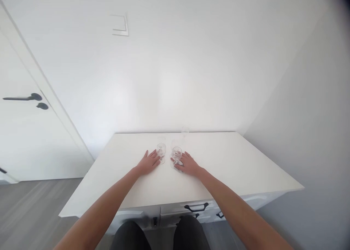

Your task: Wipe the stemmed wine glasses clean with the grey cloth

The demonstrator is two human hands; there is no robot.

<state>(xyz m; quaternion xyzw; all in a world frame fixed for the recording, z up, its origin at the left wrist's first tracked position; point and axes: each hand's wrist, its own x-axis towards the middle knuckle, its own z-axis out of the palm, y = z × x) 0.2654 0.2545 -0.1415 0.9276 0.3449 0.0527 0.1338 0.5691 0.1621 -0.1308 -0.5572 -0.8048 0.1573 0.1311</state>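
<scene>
Two small clear stemmed glasses stand upright near the middle of a white cabinet top [232, 162]. My left hand [149, 162] lies flat on the top, fingers spread, its fingertips at the foot of the left glass [161, 152]. My right hand [187, 164] also rests flat, fingers stretched toward the base of the right glass [176, 156] and touching it. Neither glass is lifted or wrapped by fingers. A third, faint clear glass [185, 131] stands further back by the wall.
The cabinet stands against a white wall, in a corner with a wall on the right. Black drawer handles [196, 208] show on its front below me. A white door with a black lever handle [26, 97] is at the left. Grey floor lies at the lower left.
</scene>
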